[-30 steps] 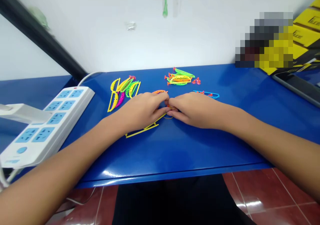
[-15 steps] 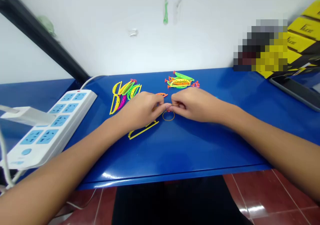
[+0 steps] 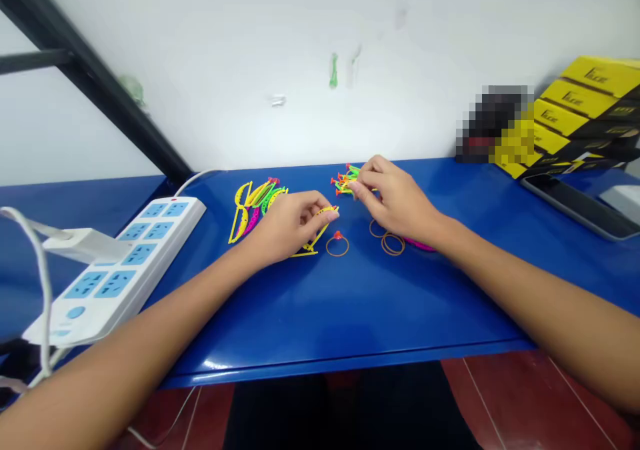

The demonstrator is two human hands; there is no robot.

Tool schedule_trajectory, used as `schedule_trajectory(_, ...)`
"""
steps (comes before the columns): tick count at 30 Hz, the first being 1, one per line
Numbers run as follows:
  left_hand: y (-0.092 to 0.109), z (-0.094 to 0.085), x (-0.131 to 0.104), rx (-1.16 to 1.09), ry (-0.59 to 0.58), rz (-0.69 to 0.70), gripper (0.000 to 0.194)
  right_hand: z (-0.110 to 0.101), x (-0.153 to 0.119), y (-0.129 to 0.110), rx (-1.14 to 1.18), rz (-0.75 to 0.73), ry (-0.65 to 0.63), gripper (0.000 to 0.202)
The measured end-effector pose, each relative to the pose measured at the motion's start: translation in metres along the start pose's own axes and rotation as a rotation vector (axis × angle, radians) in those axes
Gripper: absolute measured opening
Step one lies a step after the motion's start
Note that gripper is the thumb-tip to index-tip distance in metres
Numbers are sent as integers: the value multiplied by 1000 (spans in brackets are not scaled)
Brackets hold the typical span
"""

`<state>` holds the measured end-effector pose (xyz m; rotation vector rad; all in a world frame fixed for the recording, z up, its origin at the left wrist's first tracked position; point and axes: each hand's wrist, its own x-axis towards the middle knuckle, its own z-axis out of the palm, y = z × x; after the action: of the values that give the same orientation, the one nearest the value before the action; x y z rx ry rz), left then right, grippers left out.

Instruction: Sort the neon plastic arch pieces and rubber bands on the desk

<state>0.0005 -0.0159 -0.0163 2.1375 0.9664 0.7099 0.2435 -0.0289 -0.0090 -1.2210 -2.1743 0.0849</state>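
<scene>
My left hand (image 3: 295, 227) is closed around a yellow plastic toy bow (image 3: 320, 232), whose tip sticks out past the thumb. Just right of it, a rubber band (image 3: 337, 255) lies flat with a small red suction cup (image 3: 339, 235) at its far edge. My right hand (image 3: 393, 197) is at the pile of toy arrows and bows (image 3: 343, 183), thumb and fingers drawn together; what they pinch is hidden. Under its wrist lie more rubber bands (image 3: 393, 253) and a magenta piece (image 3: 421, 245), partly covered. Several colourful toy bows (image 3: 243, 220) rest behind my left hand.
A white power strip (image 3: 145, 260) with a plugged-in adapter (image 3: 87, 243) occupies the left side of the blue table (image 3: 345, 317). At the right are a dark phone (image 3: 575, 203) and stacked yellow-black boxes (image 3: 565, 117). A white wall (image 3: 300, 30) stands behind.
My hands have come apart. The right moved up and away to the arrow pile, uncovering rubber bands; the left stays near its place with the yellow bow now visible. The view has tilted upward.
</scene>
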Motion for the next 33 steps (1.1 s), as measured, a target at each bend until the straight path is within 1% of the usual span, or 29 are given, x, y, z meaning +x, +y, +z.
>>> schedule_trajectory(2, -2, 0, 1, -51, -10, -16, 29, 0, 0, 1, 36, -18, 64, 32)
schedule_trajectory(4, -2, -1, 2, -67, 2, -16, 29, -1, 1, 1, 74, -34, 59, 30)
schedule_trajectory(6, -2, -1, 1, -63, 33, -4, 30, -3, 1, 1, 99, -66, -10, 32)
schedule_trajectory(9, -1, -2, 0, -35, 101, 22, 33, -2, 2, 1, 119, -124, -186, 34)
schedule_trajectory(11, 0, -4, -1, -16, 133, 41, 36, 0, 2, 0, 136, -124, -269, 35)
schedule_trajectory(15, 2, -6, -4, -13, 162, 66, 39, 0, -1, -6, 214, -76, -335, 38)
schedule_trajectory(19, 4, -5, -5, 18, 191, 99, 34, -3, -3, -11, 343, -52, -344, 33)
schedule_trajectory(21, 5, -5, -6, 44, 198, 115, 32, -3, -4, -12, 368, -58, -340, 31)
schedule_trajectory(27, 1, -6, -5, 69, 243, 132, 32, 0, -3, -13, 237, -88, -363, 31)
schedule_trajectory(30, -1, -7, -4, 76, 270, 119, 33, 0, -2, -12, 185, -52, -319, 32)
schedule_trajectory(33, 0, -6, -3, 26, 273, 92, 37, 0, -1, -9, 212, -12, -286, 23)
